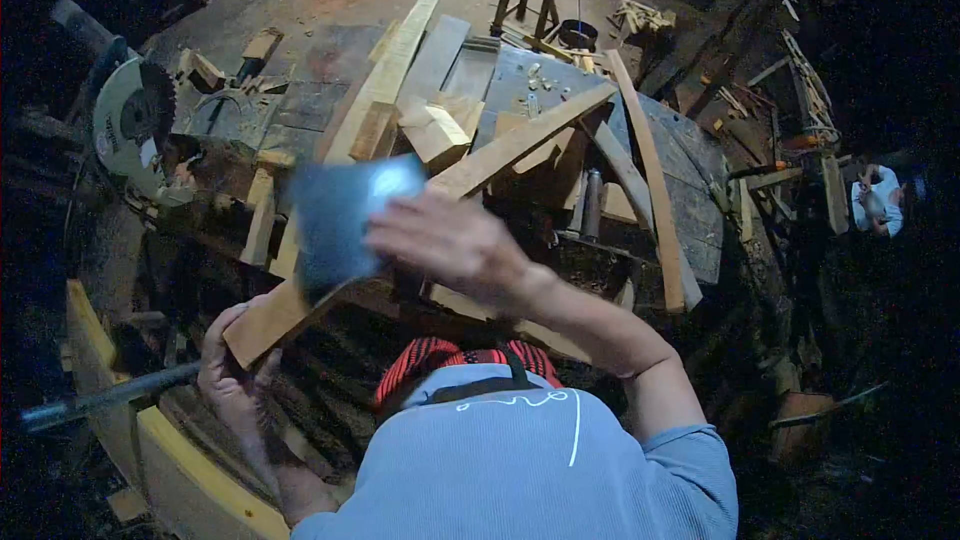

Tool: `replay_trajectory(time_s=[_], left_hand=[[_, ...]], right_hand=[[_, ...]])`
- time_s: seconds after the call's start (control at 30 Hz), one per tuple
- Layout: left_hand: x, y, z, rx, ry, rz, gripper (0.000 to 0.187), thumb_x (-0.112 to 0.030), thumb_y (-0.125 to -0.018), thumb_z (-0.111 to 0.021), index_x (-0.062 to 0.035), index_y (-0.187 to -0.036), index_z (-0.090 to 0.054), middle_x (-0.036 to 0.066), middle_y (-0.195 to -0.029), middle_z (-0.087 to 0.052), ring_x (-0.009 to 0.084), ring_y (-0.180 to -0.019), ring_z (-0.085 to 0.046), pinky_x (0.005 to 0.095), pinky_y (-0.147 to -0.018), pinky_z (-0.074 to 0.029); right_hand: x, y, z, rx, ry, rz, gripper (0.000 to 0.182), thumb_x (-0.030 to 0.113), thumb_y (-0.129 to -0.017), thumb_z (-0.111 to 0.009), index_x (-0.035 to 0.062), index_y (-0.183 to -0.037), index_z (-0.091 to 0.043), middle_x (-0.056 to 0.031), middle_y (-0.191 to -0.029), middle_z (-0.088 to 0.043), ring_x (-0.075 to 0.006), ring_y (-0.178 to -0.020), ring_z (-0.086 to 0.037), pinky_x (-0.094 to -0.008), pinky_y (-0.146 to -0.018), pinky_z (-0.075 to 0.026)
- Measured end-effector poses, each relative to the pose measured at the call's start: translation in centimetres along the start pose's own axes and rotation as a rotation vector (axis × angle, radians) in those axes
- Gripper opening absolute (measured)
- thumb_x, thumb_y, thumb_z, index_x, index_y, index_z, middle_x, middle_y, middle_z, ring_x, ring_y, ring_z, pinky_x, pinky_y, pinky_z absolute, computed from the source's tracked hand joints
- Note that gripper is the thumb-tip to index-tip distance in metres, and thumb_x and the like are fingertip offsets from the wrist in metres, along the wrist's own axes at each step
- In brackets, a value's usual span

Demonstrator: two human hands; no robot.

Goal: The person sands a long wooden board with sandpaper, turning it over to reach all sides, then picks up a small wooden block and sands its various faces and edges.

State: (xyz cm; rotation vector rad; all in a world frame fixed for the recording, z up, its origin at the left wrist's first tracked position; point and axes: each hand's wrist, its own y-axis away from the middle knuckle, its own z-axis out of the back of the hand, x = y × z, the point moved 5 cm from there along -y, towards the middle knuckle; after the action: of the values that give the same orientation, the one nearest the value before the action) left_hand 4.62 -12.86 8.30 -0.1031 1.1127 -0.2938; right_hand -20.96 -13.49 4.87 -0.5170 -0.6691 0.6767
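Note:
My left hand (pixel 235 370) is wrapped round the near end of a wooden beam (pixel 270 325), thumb on its top side. The beam slants up and away across my front. Over it is a flat blue-grey plate (pixel 345 220), smeared by motion, with a bright glare at its upper right. My right hand (pixel 450 240) reaches in from the right, its blurred fingers lying over the plate's right edge and gripping there; the plate's exact kind does not show. Beyond the right hand, a long wooden strip (pixel 535 137) runs diagonally over the workbench (pixel 700 170).
A circular saw (pixel 130 125) stands at the left with its toothed blade exposed. Boards (pixel 400 50) and a wood block (pixel 440 135) lie ahead. A curved strip (pixel 650 180) hangs over the bench's right side. A metal pipe (pixel 110 395) juts out at lower left. Another person (pixel 877 202) is far right.

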Motion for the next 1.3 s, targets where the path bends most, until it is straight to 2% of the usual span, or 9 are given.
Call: replay_trajectory(time_s=[0.33, 0.53, 0.57, 0.6, 0.77, 0.93, 1.03, 1.2, 1.3], left_hand=[[-0.9, -0.1, 0.1, -0.055, -0.083, 0.079, 0.048, -0.018, -0.069, -0.070, -0.0015, -0.110, -0.050, 0.011, -0.105, -0.056, 0.0203, -0.098, -0.053, 0.0319, -0.089, -0.039], [3.8, 2.1, 3.8, 0.029, -0.170, 0.092, 0.047, -0.016, -0.071, -0.065, -0.0003, -0.111, -0.046, 0.013, -0.106, -0.055, 0.0237, -0.100, -0.052, 0.0340, -0.088, -0.041], [9.3, 3.2, 7.2, -0.020, 0.103, 0.506, 0.046, -0.015, -0.073, -0.064, -0.0027, -0.113, -0.046, 0.013, -0.107, -0.054, 0.0240, -0.097, -0.054, 0.0340, -0.087, -0.042], [9.0, 3.7, 7.1, -0.044, 0.087, 0.498, 0.045, -0.014, -0.073, -0.064, -0.0030, -0.113, -0.046, 0.013, -0.107, -0.054, 0.0240, -0.097, -0.054, 0.0340, -0.087, -0.042], [3.8, 3.3, 4.1, -0.034, -0.098, 0.272, 0.043, -0.013, -0.073, -0.063, -0.0043, -0.112, -0.047, 0.013, -0.109, -0.053, 0.0238, -0.098, -0.053, 0.0341, -0.088, -0.042], [3.0, 3.7, 1.7, -0.039, -0.122, 0.232, 0.041, -0.011, -0.073, -0.062, -0.0057, -0.111, -0.047, 0.013, -0.110, -0.052, 0.0237, -0.099, -0.053, 0.0342, -0.088, -0.042], [3.7, 3.6, 0.7, -0.053, 0.109, 0.336, 0.038, -0.011, -0.073, -0.062, -0.0076, -0.108, -0.048, 0.012, -0.111, -0.051, 0.0226, -0.101, -0.051, 0.0336, -0.088, -0.041], [5.7, 3.9, -0.7, -0.323, 0.336, 0.605, 0.020, -0.008, -0.074, -0.063, -0.0043, -0.092, -0.056, 0.008, -0.101, -0.056, 0.0158, -0.096, -0.050, 0.0276, -0.083, -0.040], [4.6, 2.1, -1.5, -0.306, 0.255, 0.430, 0.039, -0.008, -0.071, -0.066, -0.0056, -0.107, -0.051, 0.007, -0.103, -0.053, 0.0152, -0.100, -0.048, 0.0282, -0.093, -0.033]], right_hand=[[-1.0, 2.0, 2.5, 0.062, 0.021, 0.095, 0.035, 0.011, -0.081, -0.045, 0.0107, -0.116, -0.052, -0.0055, -0.120, -0.051, -0.0217, -0.111, -0.049, -0.0351, -0.092, -0.041], [-23.2, 13.3, 5.5, -0.045, 0.138, -0.278, 0.030, 0.005, -0.080, -0.048, 0.0058, -0.109, -0.056, -0.0068, -0.116, -0.054, -0.0204, -0.104, -0.053, -0.0311, -0.087, -0.044], [-27.1, 15.1, 6.8, -0.227, -0.330, -0.631, 0.029, 0.004, -0.079, -0.049, 0.0057, -0.106, -0.058, -0.0052, -0.111, -0.056, -0.0193, -0.101, -0.055, -0.0299, -0.085, -0.045], [-30.4, 17.5, 7.0, -0.411, -0.812, -0.971, 0.027, 0.002, -0.077, -0.051, 0.0055, -0.103, -0.060, -0.0037, -0.107, -0.059, -0.0182, -0.097, -0.057, -0.0286, -0.082, -0.046], [-45.5, 25.1, 9.5, -0.118, 0.325, -1.091, 0.025, 0.011, -0.078, -0.051, 0.0108, -0.100, -0.062, -0.0081, -0.089, -0.063, -0.0213, -0.086, -0.060, -0.0333, -0.076, -0.047], [-43.7, 22.4, 11.2, 0.132, 0.654, -1.126, 0.025, 0.013, -0.075, -0.053, 0.0099, -0.098, -0.063, -0.0132, -0.076, -0.063, -0.0271, -0.070, -0.060, -0.0342, -0.066, -0.048], [-45.6, 24.9, 11.4, -0.391, 0.268, -1.058, 0.025, 0.014, -0.075, -0.054, 0.0092, -0.098, -0.062, -0.0104, -0.075, -0.062, -0.0242, -0.071, -0.059, -0.0315, -0.067, -0.047], [-37.4, 20.2, 10.8, -0.298, -0.038, -1.106, 0.030, 0.010, -0.082, -0.047, -0.0014, -0.109, -0.053, -0.0105, -0.098, -0.059, -0.0207, -0.088, -0.056, -0.0270, -0.081, -0.043], [-29.8, 15.1, 7.7, -0.159, -0.020, -0.902, 0.034, 0.004, -0.081, -0.045, 0.0011, -0.114, -0.051, -0.0116, -0.106, -0.058, -0.0210, -0.093, -0.056, -0.0265, -0.085, -0.041]])
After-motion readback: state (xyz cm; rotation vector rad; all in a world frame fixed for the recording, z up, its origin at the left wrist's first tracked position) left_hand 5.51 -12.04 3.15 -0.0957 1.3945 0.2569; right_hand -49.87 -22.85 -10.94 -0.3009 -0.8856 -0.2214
